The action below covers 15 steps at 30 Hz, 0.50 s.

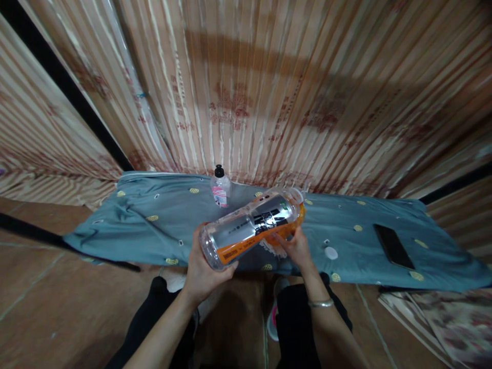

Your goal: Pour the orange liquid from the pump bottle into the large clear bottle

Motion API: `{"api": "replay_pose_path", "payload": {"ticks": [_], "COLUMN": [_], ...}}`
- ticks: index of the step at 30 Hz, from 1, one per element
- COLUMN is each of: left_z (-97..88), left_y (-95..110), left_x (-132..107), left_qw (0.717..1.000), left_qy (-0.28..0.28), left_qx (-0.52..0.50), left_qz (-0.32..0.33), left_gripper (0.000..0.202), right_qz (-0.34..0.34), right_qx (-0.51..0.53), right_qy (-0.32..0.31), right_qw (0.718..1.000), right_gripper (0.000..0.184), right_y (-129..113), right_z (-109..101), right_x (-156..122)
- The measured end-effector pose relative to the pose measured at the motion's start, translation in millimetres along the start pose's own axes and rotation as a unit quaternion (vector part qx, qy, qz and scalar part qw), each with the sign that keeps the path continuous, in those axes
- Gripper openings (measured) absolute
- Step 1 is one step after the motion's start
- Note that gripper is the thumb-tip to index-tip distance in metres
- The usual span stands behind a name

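Note:
A large clear plastic bottle with a silver and orange label is tilted above the bench, its neck up to the right and without a visible cap. My left hand wraps around its base. My right hand is closed beneath the neck end, its fingers against the underside of the bottle. Around those fingers shows something yellow-orange, mostly hidden by the bottle. A ragged whitish thing shows just left of the right hand; whether the hand holds it is unclear.
A green-blue cloth with yellow prints covers the low bench. On it are a small clear bottle with a black cap, a white round cap and a black phone. A striped curtain hangs close behind; dark poles flank the bench.

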State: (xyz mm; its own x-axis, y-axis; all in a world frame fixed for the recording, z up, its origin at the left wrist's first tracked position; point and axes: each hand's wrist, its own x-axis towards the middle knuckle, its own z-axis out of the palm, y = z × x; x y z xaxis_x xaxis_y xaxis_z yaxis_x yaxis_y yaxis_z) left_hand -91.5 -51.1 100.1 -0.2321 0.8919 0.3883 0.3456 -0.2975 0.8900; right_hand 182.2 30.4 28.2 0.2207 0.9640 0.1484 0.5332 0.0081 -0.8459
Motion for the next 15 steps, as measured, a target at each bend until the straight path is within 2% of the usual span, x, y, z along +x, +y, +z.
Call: {"api": "replay_pose_path", "payload": {"ticks": [6,15], "left_z": [-0.7,1.2], "left_y": [-2.3,-9.6], "left_x": [-0.1,0.6], "left_qw": [1.000,1.000], "left_qy": [0.002,0.001], "left_qx": [0.019,0.015], "left_qz": [0.006,0.015], "left_gripper": [0.085,0.088], "right_qz": [0.006,0.005], "right_qx": [-0.011,-0.004], "right_qy": [0.010,0.007], "right_qw": [1.000,1.000], "right_gripper": [0.095,0.085], "right_y": [1.9,-3.2], "right_z": [1.0,-0.6], "right_x": [1.4,0.8]}}
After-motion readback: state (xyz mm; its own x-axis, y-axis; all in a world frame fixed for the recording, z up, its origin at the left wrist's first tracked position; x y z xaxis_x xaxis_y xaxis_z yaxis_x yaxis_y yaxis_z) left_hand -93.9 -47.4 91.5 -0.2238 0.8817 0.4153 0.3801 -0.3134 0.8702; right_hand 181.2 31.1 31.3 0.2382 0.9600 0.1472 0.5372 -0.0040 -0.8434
